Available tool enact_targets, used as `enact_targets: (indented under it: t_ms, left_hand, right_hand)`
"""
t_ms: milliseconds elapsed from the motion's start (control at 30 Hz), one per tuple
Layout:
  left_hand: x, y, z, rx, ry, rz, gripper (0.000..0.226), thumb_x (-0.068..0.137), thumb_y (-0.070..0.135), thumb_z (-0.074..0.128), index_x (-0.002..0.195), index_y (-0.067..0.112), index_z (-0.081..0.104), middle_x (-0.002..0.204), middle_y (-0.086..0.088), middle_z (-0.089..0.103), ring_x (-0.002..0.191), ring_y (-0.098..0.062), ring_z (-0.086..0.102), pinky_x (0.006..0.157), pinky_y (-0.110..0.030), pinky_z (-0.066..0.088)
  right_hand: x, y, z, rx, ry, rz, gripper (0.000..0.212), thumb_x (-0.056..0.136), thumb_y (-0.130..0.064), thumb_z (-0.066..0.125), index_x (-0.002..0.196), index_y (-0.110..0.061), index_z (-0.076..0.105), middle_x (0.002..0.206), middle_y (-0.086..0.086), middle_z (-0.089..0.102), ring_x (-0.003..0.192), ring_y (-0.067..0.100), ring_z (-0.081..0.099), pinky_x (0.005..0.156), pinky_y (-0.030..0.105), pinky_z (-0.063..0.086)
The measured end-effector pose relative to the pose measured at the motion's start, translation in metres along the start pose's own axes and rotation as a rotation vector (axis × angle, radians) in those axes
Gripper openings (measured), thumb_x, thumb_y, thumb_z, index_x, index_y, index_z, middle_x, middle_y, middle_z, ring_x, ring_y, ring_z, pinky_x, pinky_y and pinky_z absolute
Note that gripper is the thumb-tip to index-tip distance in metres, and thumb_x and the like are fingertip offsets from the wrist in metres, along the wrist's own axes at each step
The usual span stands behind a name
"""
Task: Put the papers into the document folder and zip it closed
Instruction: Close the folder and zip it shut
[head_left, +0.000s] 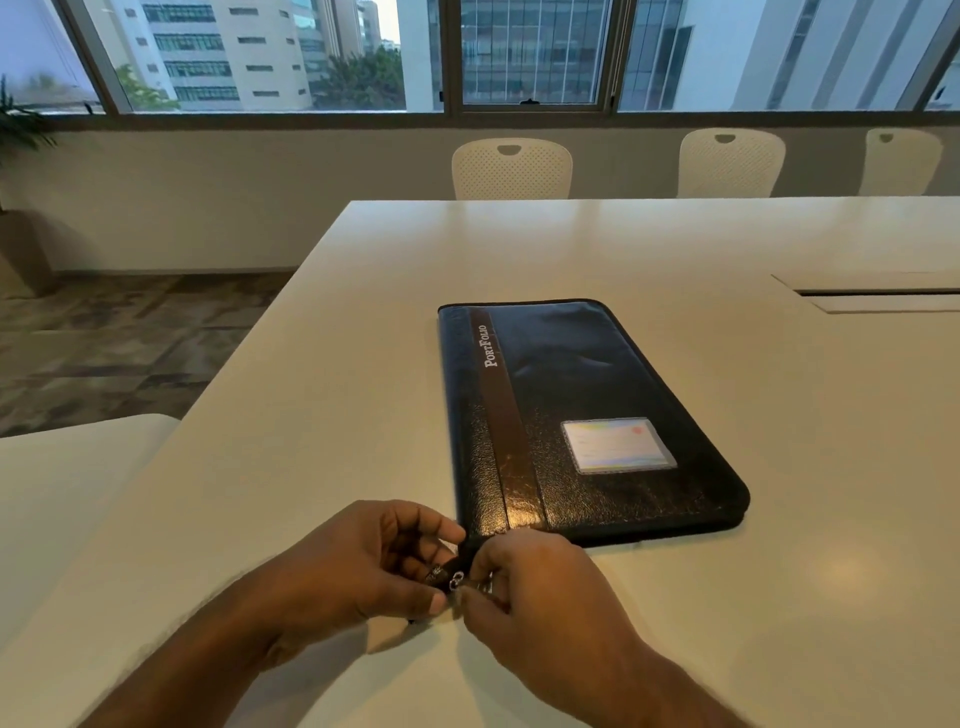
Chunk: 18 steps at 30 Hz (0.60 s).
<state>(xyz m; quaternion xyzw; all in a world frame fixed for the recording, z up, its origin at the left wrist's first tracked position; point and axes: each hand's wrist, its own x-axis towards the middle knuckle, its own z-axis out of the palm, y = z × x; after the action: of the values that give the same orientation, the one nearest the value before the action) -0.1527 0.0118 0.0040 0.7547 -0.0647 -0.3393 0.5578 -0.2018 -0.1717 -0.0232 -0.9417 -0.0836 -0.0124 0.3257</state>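
Note:
A black leather document folder (582, 410) marked "Portfolio" lies flat and closed on the white table (322, 395), a card window on its cover. No papers show. Both hands meet at the folder's near left corner. My left hand (363, 561) pinches the black zip end tab at that corner. My right hand (530, 587) pinches the small metal zip pull (458, 578) right beside it. The zip along the near edge looks closed.
Three white chairs (511, 169) stand along the table's far side under the windows. A cable slot (878, 297) is set into the tabletop at the right. A second white table (62, 483) sits lower at the left, across a gap.

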Motion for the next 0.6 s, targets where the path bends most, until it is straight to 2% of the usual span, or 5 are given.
enact_targets:
  t_ms: [100, 300, 467, 600]
  left_hand:
    - [-0.003, 0.001, 0.004, 0.045, 0.024, 0.021, 0.050, 0.070, -0.017, 0.075, 0.110, 0.013, 0.070, 0.092, -0.013, 0.074, 0.087, -0.028, 0.072, 0.077, -0.034, 0.059]
    - [-0.005, -0.003, 0.008, 0.086, 0.094, 0.041, 0.049, 0.073, -0.015, 0.073, 0.111, 0.016, 0.068, 0.089, -0.011, 0.075, 0.087, -0.026, 0.073, 0.082, -0.039, 0.059]
    - [-0.006, -0.008, 0.015, 0.177, 0.190, 0.057, 0.040, 0.073, 0.003, 0.081, 0.107, 0.019, 0.068, 0.082, -0.003, 0.076, 0.075, -0.017, 0.073, 0.065, -0.023, 0.056]
    - [-0.007, -0.012, 0.020, 0.335, 0.239, 0.133, 0.018, 0.075, 0.016, 0.082, 0.088, 0.027, 0.075, 0.078, 0.006, 0.076, 0.066, -0.011, 0.070, 0.055, -0.016, 0.052]
  right_hand:
    - [-0.003, 0.001, 0.001, -0.035, -0.017, -0.009, 0.025, 0.078, -0.050, 0.064, 0.092, -0.029, 0.063, 0.074, -0.017, 0.049, 0.068, 0.006, 0.050, 0.054, 0.015, 0.034]
    - [-0.006, 0.000, 0.007, -0.120, 0.048, -0.084, 0.014, 0.086, -0.039, 0.052, 0.085, -0.028, 0.060, 0.074, -0.012, 0.049, 0.063, 0.007, 0.048, 0.052, 0.014, 0.029]
    - [-0.010, -0.001, 0.011, -0.119, 0.079, -0.123, 0.026, 0.092, -0.043, 0.045, 0.083, -0.025, 0.062, 0.074, -0.010, 0.052, 0.062, 0.010, 0.050, 0.052, 0.014, 0.031]
    - [-0.012, -0.003, 0.012, -0.089, 0.080, -0.121, 0.026, 0.092, -0.044, 0.047, 0.082, -0.023, 0.060, 0.073, -0.007, 0.055, 0.063, 0.010, 0.052, 0.055, 0.020, 0.043]
